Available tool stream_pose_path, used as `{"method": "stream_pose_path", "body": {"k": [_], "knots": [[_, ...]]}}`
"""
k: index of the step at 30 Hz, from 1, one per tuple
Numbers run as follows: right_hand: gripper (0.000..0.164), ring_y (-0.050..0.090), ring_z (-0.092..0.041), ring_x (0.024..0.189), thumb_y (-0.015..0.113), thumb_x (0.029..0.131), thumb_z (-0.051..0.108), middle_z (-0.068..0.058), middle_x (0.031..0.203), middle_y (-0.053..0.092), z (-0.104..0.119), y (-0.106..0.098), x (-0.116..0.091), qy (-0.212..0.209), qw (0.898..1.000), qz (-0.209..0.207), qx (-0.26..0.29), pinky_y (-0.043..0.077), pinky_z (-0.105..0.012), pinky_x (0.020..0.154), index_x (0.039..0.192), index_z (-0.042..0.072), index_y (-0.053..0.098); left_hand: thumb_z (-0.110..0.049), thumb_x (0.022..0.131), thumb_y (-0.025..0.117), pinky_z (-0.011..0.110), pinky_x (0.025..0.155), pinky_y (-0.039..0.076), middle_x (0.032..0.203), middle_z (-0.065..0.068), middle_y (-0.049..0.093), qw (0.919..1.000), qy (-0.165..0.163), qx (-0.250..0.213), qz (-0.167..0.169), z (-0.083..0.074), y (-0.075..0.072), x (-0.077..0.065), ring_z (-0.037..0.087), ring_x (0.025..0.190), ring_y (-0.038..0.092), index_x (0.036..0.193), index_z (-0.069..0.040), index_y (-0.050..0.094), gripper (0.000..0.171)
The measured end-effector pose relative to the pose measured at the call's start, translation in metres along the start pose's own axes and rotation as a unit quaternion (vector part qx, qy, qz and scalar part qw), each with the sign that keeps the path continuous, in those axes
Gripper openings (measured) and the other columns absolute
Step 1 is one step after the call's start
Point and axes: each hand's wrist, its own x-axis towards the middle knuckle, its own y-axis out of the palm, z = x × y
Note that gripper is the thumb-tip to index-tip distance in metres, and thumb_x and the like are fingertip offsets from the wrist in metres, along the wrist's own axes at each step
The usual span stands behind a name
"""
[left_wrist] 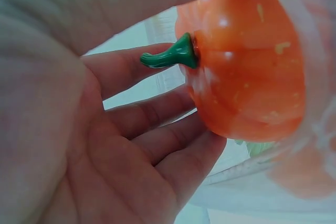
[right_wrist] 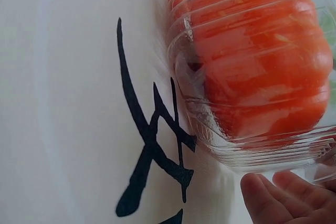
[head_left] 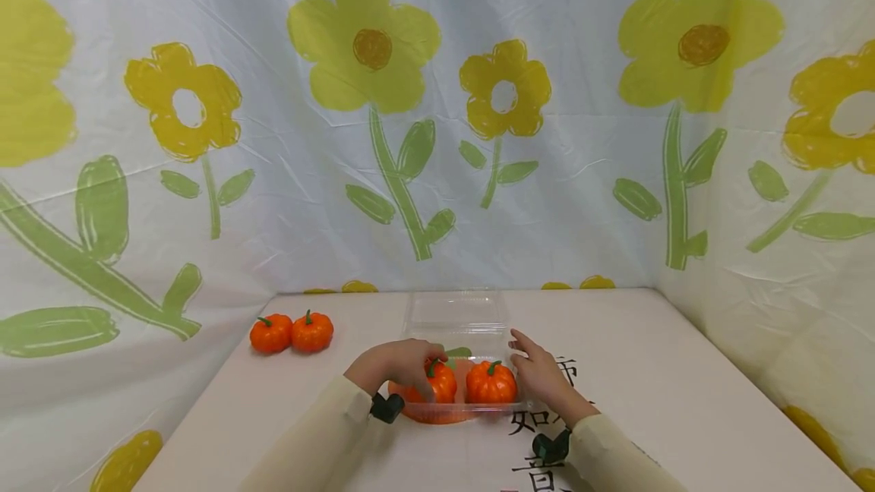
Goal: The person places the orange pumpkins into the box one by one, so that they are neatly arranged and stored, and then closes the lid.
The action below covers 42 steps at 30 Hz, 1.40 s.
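Note:
A clear plastic clamshell box (head_left: 502, 406) stands on the table with its lid raised back. Inside, toward the left end, my left hand (head_left: 403, 363) grips a small orange toy pumpkin (head_left: 446, 384) with a green stem (left_wrist: 176, 56). The thumb lies on one side of it and the fingers on the other in the left wrist view. A second pumpkin (head_left: 491, 386) sits in the right half of the box. My right hand (head_left: 544, 383) is at the box's right end, fingers extended, with fingertips (right_wrist: 254, 187) right by the ridged wall.
Two more pumpkins, one on the left (head_left: 271, 334) and one beside it (head_left: 312, 332), rest at the table's back left. The transparent lid (head_left: 456, 311) extends behind the box. Black printed characters (head_left: 529, 420) mark the pale tablecloth; a flowered curtain (head_left: 273, 264) closes off the back and sides.

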Motion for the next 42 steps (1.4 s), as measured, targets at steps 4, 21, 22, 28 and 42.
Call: {"method": "stream_pose_path", "body": {"k": [4, 21, 22, 28, 42], "knots": [[0.053, 0.057, -0.034, 0.12, 0.045, 0.098, 0.014, -0.018, 0.14, 0.054, 0.002, 0.001, -0.001, 0.0, 1.0, 0.0, 0.005, 0.042, -0.058, 0.103, 0.15, 0.008, 0.035, -0.023, 0.068, 0.085, 0.042, 0.093, 0.051, 0.125, -0.001, 0.061, 1.0, 0.007, -0.002, 0.001, 0.001, -0.001, -0.003, 0.018, 0.107, 0.054, 0.131, -0.02, 0.059, 0.069], [0.053, 0.054, -0.038, 0.124, 0.044, 0.098, 0.014, -0.019, 0.139, 0.054, 0.004, 0.0, -0.004, -0.005, 1.0, -0.003, -0.002, 0.04, -0.059, 0.104, 0.149, 0.007, 0.035, -0.032, 0.074, 0.08, 0.051, 0.099, 0.048, 0.137, 0.013, 0.055, 0.9972, 0.046, -0.05, -0.032, 0.015, -0.011, -0.012, 0.032, 0.123, 0.053, 0.137, -0.017, 0.053, 0.071], [0.053, 0.054, -0.038, 0.124, 0.044, 0.098, 0.014, -0.019, 0.139, 0.054, 0.004, 0.0, -0.004, -0.006, 1.0, -0.003, -0.003, 0.04, -0.059, 0.104, 0.149, 0.007, 0.035, -0.033, 0.075, 0.079, 0.051, 0.098, 0.049, 0.137, 0.013, 0.055, 0.9971, 0.045, -0.05, -0.036, 0.016, -0.012, -0.013, 0.033, 0.124, 0.052, 0.137, -0.017, 0.052, 0.07], [0.053, 0.055, -0.037, 0.122, 0.044, 0.098, 0.015, -0.018, 0.139, 0.054, 0.003, 0.0, -0.004, -0.005, 1.0, -0.005, -0.01, 0.04, -0.059, 0.104, 0.15, 0.008, 0.034, -0.037, 0.082, 0.072, 0.05, 0.098, 0.05, 0.135, 0.011, 0.056, 0.9955, 0.042, -0.035, -0.077, 0.024, -0.015, -0.012, 0.032, 0.124, 0.052, 0.138, -0.016, 0.051, 0.064], [0.054, 0.055, -0.036, 0.122, 0.045, 0.098, 0.015, -0.018, 0.14, 0.053, 0.001, 0.0, -0.003, -0.004, 1.0, 0.003, -0.008, 0.041, -0.059, 0.103, 0.15, 0.008, 0.033, -0.037, 0.089, 0.065, 0.053, 0.109, 0.039, 0.143, 0.02, 0.047, 0.9776, -0.009, -0.015, -0.21, 0.049, -0.025, -0.015, 0.036, 0.13, 0.047, 0.142, -0.004, 0.046, 0.065]]}}
